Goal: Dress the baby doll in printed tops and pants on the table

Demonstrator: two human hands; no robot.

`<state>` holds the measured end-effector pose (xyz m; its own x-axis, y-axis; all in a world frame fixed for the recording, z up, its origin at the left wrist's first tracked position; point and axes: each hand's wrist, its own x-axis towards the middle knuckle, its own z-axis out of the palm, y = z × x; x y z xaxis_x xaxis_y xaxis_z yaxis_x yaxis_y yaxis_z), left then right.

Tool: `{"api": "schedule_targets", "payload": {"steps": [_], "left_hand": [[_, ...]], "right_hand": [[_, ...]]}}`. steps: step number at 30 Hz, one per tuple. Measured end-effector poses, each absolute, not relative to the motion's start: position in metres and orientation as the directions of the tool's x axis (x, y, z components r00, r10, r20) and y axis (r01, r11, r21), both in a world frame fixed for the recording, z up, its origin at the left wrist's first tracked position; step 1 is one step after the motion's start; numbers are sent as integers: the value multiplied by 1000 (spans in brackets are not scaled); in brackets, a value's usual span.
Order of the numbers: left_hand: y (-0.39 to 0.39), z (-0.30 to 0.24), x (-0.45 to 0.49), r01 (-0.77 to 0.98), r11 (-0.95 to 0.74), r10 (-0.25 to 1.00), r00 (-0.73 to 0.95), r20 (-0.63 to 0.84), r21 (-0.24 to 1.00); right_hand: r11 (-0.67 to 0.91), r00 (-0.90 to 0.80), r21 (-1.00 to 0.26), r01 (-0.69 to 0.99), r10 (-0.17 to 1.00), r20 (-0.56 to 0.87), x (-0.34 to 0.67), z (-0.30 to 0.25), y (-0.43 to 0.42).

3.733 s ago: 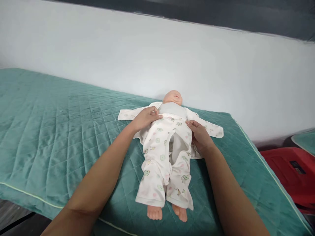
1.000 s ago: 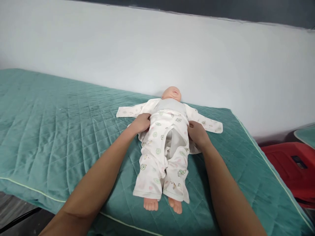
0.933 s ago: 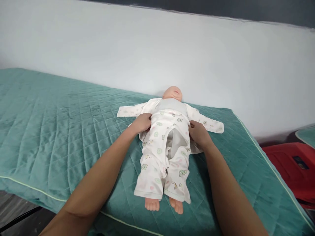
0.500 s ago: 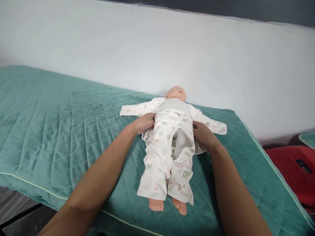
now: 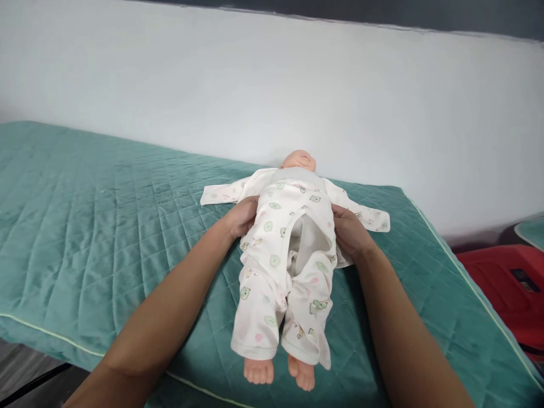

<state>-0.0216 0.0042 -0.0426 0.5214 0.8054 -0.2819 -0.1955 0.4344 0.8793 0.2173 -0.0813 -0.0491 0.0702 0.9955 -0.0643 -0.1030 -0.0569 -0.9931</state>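
A baby doll (image 5: 300, 161) lies on its back, head away from me, bare feet toward me. It wears a white printed baby top (image 5: 225, 192) with sleeves spread wide, and matching baby trousers (image 5: 274, 260) with an open crotch. The trousers' waist lies high on the belly, and grey-white cloth shows through the crotch gap. At the left side of the waist, my left hand (image 5: 245, 216) is closed on the trousers' edge. My right hand (image 5: 349, 231) grips the opposite side. The fingertips of both hands are partly hidden by cloth.
The doll rests on a green quilted bed cover (image 5: 127, 226) with pale piping. A white wall (image 5: 255, 85) stands right behind its head. Beyond the bed's right edge is a red chair (image 5: 501, 289).
The trousers' waist has moved up the doll's torso, covering more of the top. The feet appear lower in view and the legs a little straighter. Both hands remain at the waist sides.
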Motion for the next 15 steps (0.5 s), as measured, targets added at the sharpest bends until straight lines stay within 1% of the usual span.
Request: {"api": "schedule_targets", "payload": {"steps": [3, 5, 8, 12, 15], "left_hand": [[2, -40, -21, -214, 504, 772, 546, -325, 837], [1, -39, -21, -217, 517, 762, 558, -329, 828], [0, -37, -21, -198, 474, 787, 531, -313, 858], [-1, -38, -20, -204, 400, 823, 508, -253, 893], [-1, -41, -18, -204, 374, 832, 505, -230, 905]], "right_hand": [[-57, 55, -990, -129, 996, -65, 221, -53, -79], [-55, 55, -988, -143, 997, -63, 222, -55, -78], [-46, 66, -988, -148, 996, -56, 222, -56, -77], [-26, 85, -989, -142, 996, -39, 220, -58, -78], [-27, 104, -996, -83, 994, -35, 218, -57, -78]]}}
